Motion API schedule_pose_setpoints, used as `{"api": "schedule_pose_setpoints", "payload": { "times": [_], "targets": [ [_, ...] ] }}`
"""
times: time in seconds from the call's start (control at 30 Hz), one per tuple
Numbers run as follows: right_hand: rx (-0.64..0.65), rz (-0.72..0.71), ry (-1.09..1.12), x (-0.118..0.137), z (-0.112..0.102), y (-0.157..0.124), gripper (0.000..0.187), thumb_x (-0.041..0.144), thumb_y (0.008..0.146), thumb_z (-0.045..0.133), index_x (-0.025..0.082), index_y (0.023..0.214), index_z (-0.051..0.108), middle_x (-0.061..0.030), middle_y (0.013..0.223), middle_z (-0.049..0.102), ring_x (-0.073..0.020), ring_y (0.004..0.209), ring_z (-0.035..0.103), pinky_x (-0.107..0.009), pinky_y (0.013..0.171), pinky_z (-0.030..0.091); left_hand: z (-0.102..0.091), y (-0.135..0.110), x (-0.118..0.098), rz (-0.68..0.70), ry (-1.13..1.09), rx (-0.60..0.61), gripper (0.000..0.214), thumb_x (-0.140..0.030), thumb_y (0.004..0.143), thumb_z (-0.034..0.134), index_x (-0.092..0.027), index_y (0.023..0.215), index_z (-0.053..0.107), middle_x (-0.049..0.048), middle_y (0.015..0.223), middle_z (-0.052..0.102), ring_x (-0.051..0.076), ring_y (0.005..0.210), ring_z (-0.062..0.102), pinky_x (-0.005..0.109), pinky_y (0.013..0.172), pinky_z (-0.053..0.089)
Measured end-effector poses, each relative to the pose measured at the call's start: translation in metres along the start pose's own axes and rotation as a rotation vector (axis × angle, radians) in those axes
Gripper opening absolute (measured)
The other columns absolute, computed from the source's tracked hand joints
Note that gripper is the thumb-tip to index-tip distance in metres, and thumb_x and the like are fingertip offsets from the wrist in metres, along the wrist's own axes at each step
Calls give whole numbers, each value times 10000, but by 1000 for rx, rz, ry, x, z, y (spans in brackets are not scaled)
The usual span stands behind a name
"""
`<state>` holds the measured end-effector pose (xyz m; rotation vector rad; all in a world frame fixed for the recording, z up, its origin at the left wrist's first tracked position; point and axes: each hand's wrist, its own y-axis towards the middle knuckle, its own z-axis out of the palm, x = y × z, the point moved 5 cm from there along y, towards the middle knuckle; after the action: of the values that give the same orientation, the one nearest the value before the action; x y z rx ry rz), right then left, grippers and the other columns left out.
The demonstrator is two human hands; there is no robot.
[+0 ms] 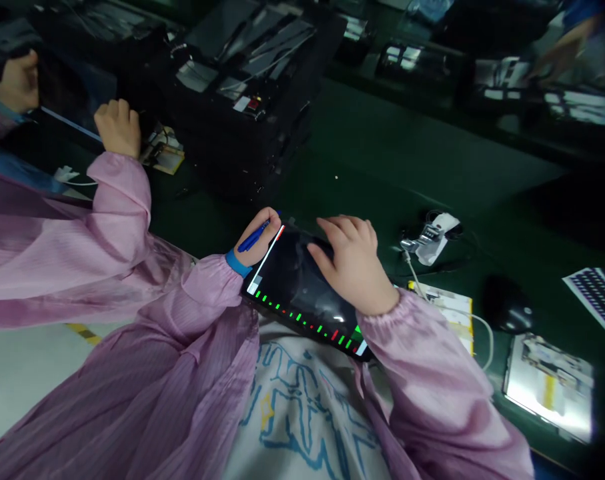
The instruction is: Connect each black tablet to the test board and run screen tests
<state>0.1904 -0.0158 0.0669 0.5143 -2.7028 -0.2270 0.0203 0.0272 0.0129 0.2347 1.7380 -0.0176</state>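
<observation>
A dark flat screen (307, 273) lies tilted against my body, lit with green and red bars along its near edge. At its left edge is my left hand (258, 239), fingers closed around a blue pen (253, 237); whether these fingers also grip the screen's edge I cannot tell. My right hand (355, 260) hovers over or rests on the screen's right part, its fingers spread and holding nothing. A blue band (238, 264) circles my left wrist.
A dark stack with loose panels (242, 47) rises behind. To the right are a white connector piece with cable (435, 237), a black mouse (508, 305), a metal panel (549, 387) and a patterned sheet (599, 300). At left, a co-worker's hands (118, 128) handle another screen.
</observation>
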Motion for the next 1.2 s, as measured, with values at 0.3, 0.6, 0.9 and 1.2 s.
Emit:
{"api": "schedule_pose_setpoints", "payload": {
  "times": [0.3,0.6,0.9,1.2],
  "targets": [
    [155,-89,122,24,23,62,110,214,851,582,184,851,687,-67,876,699,-227,887,616,-355,789,456,-3,-3,0,3,-31,-34,604,-799,771,387,-199,709,386,-18,663,351,140,646,347,301,642,351],
    [96,-260,316,20,-14,4,105,219,886,580,209,812,653,-43,923,705,-202,880,625,-371,816,478,-4,-4,3,10,6,-78,612,-797,806,274,-204,695,374,-23,645,310,144,619,321,316,639,332],
    [-136,223,771,-64,-56,-77,55,293,840,644,250,807,634,-37,813,689,-191,761,667,-338,659,540,-3,0,0,-34,3,-3,471,-653,828,495,-207,726,379,-32,659,338,133,610,348,295,611,316],
    [-562,319,709,-78,-104,-114,169,319,821,551,434,902,644,-39,722,574,-233,604,544,-445,544,415,-4,2,0,-45,43,9,302,-376,815,577,-205,713,350,-42,647,297,122,593,331,282,602,294]
  ]
}}
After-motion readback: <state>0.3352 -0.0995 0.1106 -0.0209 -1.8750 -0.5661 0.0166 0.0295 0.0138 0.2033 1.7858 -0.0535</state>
